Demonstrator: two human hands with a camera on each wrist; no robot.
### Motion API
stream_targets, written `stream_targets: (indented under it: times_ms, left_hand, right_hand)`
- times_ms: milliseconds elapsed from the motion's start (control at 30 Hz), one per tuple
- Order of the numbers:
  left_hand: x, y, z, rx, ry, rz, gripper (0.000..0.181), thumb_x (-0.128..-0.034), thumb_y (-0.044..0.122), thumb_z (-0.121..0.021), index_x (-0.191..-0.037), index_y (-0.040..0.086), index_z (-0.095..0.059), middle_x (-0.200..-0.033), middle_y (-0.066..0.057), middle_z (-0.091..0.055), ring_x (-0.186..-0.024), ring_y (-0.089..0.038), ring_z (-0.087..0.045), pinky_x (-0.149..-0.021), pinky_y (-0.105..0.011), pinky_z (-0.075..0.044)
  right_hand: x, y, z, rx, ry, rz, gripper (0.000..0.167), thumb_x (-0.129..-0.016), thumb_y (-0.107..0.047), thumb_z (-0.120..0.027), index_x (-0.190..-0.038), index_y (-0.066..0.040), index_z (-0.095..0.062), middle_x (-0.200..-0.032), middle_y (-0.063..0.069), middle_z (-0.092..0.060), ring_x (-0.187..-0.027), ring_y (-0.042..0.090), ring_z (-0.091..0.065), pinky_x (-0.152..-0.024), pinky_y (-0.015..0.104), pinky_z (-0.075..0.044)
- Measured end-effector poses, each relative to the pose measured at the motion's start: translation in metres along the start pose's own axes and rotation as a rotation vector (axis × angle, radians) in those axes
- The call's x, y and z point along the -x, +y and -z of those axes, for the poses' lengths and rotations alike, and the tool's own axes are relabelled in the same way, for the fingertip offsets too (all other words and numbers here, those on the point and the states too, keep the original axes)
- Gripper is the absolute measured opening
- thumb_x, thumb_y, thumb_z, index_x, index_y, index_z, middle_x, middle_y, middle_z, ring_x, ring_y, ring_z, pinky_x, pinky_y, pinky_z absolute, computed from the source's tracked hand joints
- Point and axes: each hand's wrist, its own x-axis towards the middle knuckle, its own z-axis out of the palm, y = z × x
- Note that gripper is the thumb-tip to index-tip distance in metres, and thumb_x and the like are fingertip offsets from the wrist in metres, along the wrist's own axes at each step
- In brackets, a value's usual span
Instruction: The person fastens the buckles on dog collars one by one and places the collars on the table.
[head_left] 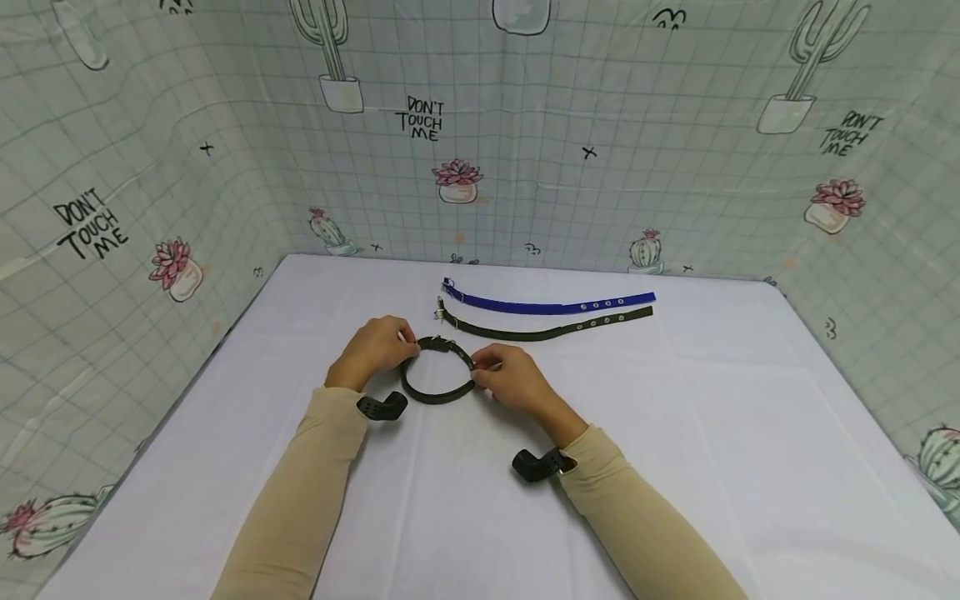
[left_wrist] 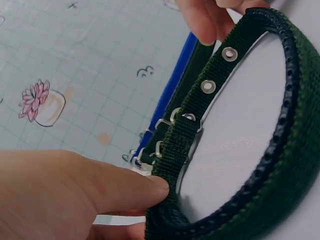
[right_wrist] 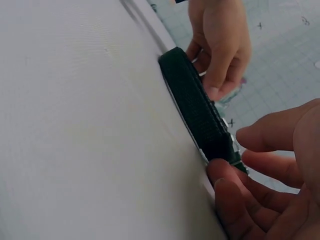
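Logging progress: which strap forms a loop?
The looped green strap between left hand and right hand; the other green strap and blue strap lie stretched out.

A draped workspace: patterned cloth (head_left: pixel 517 108) hangs behind and beside a white table (head_left: pixel 750 433).

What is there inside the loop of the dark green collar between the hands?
Inside the looped collar, white cloth is visible. The cloth directly under the collar is covered, so it cannot be seen.
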Motion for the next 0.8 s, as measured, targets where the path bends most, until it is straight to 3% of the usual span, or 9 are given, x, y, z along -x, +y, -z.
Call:
stream_targets:
  times_ms: [167,367,600,800]
  left_hand:
    - [0.003,0.002,0.002,-0.035,0.03,0.009,0.027,-0.0985,0.033,-0.062,-0.109,0.01,-0.071,-0.104,-0.012,-0.069,-0.074,-0.024,-0.059,-0.061,-0.036,-0.046]
    - [0.005,0.011,0.002,-0.023,0.123,-0.001,0.028,-0.1002,0.034,-0.059,-0.108,0.011,-0.071,-0.099,-0.009,-0.07,-0.07,-0.023,-0.062,-0.061,-0.038,-0.049]
    - [0.003,0.027,-0.012,0.029,0.212,-0.14,0.025,-0.1005,0.029,-0.059,-0.11,0.009,-0.072,-0.108,-0.009,-0.07,-0.097,-0.027,-0.064,-0.082,-0.044,-0.051]
    - [-0.001,0.04,-0.019,0.058,0.234,-0.242,0.021,-0.1008,0.026,-0.06,-0.107,0.012,-0.074,-0.107,-0.004,-0.07,-0.101,-0.023,-0.064,-0.087,-0.043,-0.05]
  right_hand:
    - [-0.001,0.004,0.01,-0.017,-0.035,0.007,0.028,-0.094,-0.011,-0.067,-0.119,0.001,-0.068,-0.099,0.009,-0.069,-0.073,0.017,-0.067,-0.06,0.03,-0.054]
    - [-0.002,0.011,0.033,-0.054,0.031,-0.017,0.03,-0.095,-0.015,-0.067,-0.12,0.001,-0.067,-0.102,0.011,-0.07,-0.08,0.02,-0.069,-0.064,0.032,-0.056]
    - [-0.001,0.026,0.065,-0.033,0.118,-0.054,0.03,-0.098,-0.019,-0.064,-0.121,0.0,-0.066,-0.103,0.015,-0.069,-0.085,0.023,-0.07,-0.068,0.034,-0.057]
    - [0.004,0.039,0.092,-0.015,0.182,-0.086,0.03,-0.099,-0.019,-0.062,-0.122,0.0,-0.065,-0.106,0.017,-0.07,-0.088,0.026,-0.069,-0.069,0.034,-0.056]
